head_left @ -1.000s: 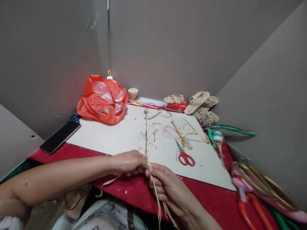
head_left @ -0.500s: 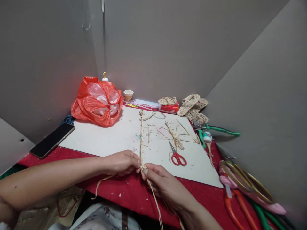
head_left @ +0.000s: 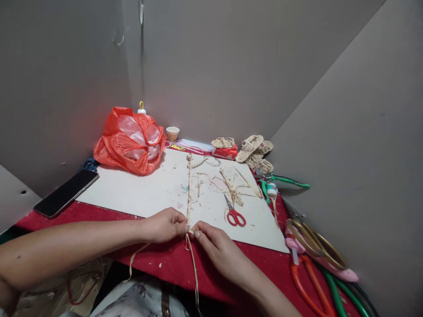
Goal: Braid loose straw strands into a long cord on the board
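Observation:
A narrow braid of pale straw (head_left: 189,189) runs from the far side of the white board (head_left: 132,193) down to my hands. At its near end my left hand (head_left: 170,225) pinches the braid between thumb and fingers. My right hand (head_left: 211,242), just beside it, is closed on a straw strand at the same end. Loose straw strands (head_left: 194,268) hang below the hands toward my lap, and another strand (head_left: 134,259) trails under my left wrist. Red-handled scissors (head_left: 235,215) lie on the board, right of the braid, near a bundle of loose straw (head_left: 234,191).
A red plastic bag (head_left: 132,145), a phone (head_left: 66,193) and a paper cup (head_left: 172,133) stand or lie left and behind. Small woven sandals (head_left: 253,149) rest at the back right. Green-handled pliers (head_left: 287,180), large gold-handled scissors (head_left: 317,242) and orange-handled tools (head_left: 307,281) line the right edge.
My right hand has shifted a little away from my left, pulling a strand sideways. The loose strands now hang between the hands. The whole view has shifted slightly.

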Motion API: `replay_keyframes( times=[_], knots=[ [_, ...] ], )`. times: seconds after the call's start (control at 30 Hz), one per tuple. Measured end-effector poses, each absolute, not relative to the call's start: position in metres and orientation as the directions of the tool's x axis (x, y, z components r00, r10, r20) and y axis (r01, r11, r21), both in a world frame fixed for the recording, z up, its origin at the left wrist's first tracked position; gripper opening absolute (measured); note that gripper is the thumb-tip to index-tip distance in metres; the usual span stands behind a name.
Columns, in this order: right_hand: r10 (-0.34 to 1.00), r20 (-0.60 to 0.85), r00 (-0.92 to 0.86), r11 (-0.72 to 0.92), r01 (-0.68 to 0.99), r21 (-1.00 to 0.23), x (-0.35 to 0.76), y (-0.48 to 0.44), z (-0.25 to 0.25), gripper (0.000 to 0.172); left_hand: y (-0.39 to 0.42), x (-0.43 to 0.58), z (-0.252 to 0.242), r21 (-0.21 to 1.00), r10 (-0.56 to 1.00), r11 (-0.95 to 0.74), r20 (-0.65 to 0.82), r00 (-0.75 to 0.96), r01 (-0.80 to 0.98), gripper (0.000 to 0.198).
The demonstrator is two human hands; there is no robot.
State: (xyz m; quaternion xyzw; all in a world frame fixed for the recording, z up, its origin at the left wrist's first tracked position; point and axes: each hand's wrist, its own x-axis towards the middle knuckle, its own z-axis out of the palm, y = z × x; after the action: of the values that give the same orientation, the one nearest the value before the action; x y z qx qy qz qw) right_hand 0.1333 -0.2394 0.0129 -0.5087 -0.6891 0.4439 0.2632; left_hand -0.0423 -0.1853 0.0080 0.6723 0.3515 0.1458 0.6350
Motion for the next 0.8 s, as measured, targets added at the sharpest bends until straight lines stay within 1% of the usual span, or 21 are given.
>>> replay_keyframes(
  times=[0.07, 0.1, 0.13, 0.2, 0.27, 0.3, 0.33, 0.37, 0.43, 0.5, 0.57, 0.6, 0.67, 0.7, 0.73, 0.77, 0.8],
  knots=[
    [0.946, -0.078, -0.315, 0.085, 0.473, -0.877, 0.134, -0.238, 0.012, 0.024, -0.185, -0.043, 0.007, 0.945, 0.663, -0.006, -0.241, 0.708, 0.327, 0.03],
    [0.949, -0.091, -0.303, 0.058, 0.45, -0.891, 0.134, -0.237, 0.011, 0.024, -0.185, -0.043, 0.007, 0.939, 0.668, -0.041, -0.228, 0.709, 0.341, 0.028],
    [0.949, -0.133, -0.287, -0.006, 0.404, -0.915, 0.133, -0.237, 0.011, 0.024, -0.185, -0.043, 0.007, 0.934, 0.673, -0.076, -0.211, 0.709, 0.35, 0.027],
    [0.918, -0.304, -0.256, -0.248, 0.231, -0.941, 0.13, -0.238, 0.01, 0.024, -0.186, -0.043, 0.008, 0.925, 0.684, -0.13, -0.177, 0.708, 0.357, 0.025],
    [0.84, -0.477, -0.258, -0.497, -0.012, -0.868, 0.124, -0.242, 0.011, 0.023, -0.187, -0.043, 0.008, 0.928, 0.695, -0.146, -0.151, 0.703, 0.344, 0.026],
    [0.817, -0.516, -0.256, -0.558, -0.129, -0.82, 0.119, -0.245, 0.012, 0.022, -0.188, -0.042, 0.007, 0.936, 0.701, -0.136, -0.141, 0.699, 0.325, 0.026],
    [0.819, -0.522, -0.237, -0.569, -0.225, -0.791, 0.114, -0.248, 0.013, 0.021, -0.189, -0.041, 0.007, 0.948, 0.705, -0.112, -0.135, 0.697, 0.297, 0.026],
    [0.839, -0.506, -0.201, -0.544, -0.29, -0.787, 0.108, -0.251, 0.013, 0.022, -0.191, -0.04, 0.006, 0.964, 0.705, -0.071, -0.134, 0.697, 0.256, 0.026],
    [0.884, -0.46, -0.084, -0.46, -0.336, -0.822, 0.096, -0.256, 0.012, 0.024, -0.194, -0.038, 0.004, 0.986, 0.701, 0.052, -0.148, 0.697, 0.157, 0.026],
    [0.908, -0.419, 0.023, -0.395, -0.289, -0.872, 0.086, -0.26, 0.007, 0.028, -0.197, -0.036, 0.001, 0.98, 0.696, 0.185, -0.187, 0.693, 0.079, 0.027],
    [0.926, -0.364, 0.099, -0.344, -0.171, -0.923, 0.08, -0.263, 0.001, 0.03, -0.2, -0.036, 0.001, 0.963, 0.69, 0.265, -0.223, 0.689, 0.045, 0.029],
    [0.94, -0.316, 0.132, -0.307, -0.082, -0.948, 0.078, -0.265, -0.002, 0.03, -0.201, -0.036, 0.002, 0.957, 0.692, 0.286, -0.239, 0.682, 0.045, 0.029],
    [0.973, -0.152, 0.174, -0.186, 0.199, -0.962, 0.078, -0.267, -0.008, 0.029, -0.202, -0.037, 0.004, 0.952, 0.713, 0.3, -0.269, 0.648, 0.066, 0.031],
    [0.982, -0.046, 0.181, -0.111, 0.372, -0.922, 0.078, -0.268, -0.011, 0.028, -0.202, -0.037, 0.006, 0.95, 0.731, 0.3, -0.285, 0.62, 0.083, 0.032],
    [0.984, 0.06, 0.169, -0.042, 0.54, -0.841, 0.079, -0.268, -0.013, 0.028, -0.202, -0.037, 0.007, 0.948, 0.746, 0.303, -0.302, 0.593, 0.101, 0.033],
    [0.978, 0.15, 0.143, 0.013, 0.679, -0.734, 0.08, -0.269, -0.014, 0.026, -0.202, -0.037, 0.008, 0.943, 0.756, 0.309, -0.32, 0.571, 0.12, 0.034],
    [0.97, 0.215, 0.11, 0.05, 0.778, -0.626, 0.08, -0.27, -0.015, 0.025, -0.201, -0.038, 0.009, 0.938, 0.756, 0.321, -0.339, 0.56, 0.135, 0.033]
  ],
)
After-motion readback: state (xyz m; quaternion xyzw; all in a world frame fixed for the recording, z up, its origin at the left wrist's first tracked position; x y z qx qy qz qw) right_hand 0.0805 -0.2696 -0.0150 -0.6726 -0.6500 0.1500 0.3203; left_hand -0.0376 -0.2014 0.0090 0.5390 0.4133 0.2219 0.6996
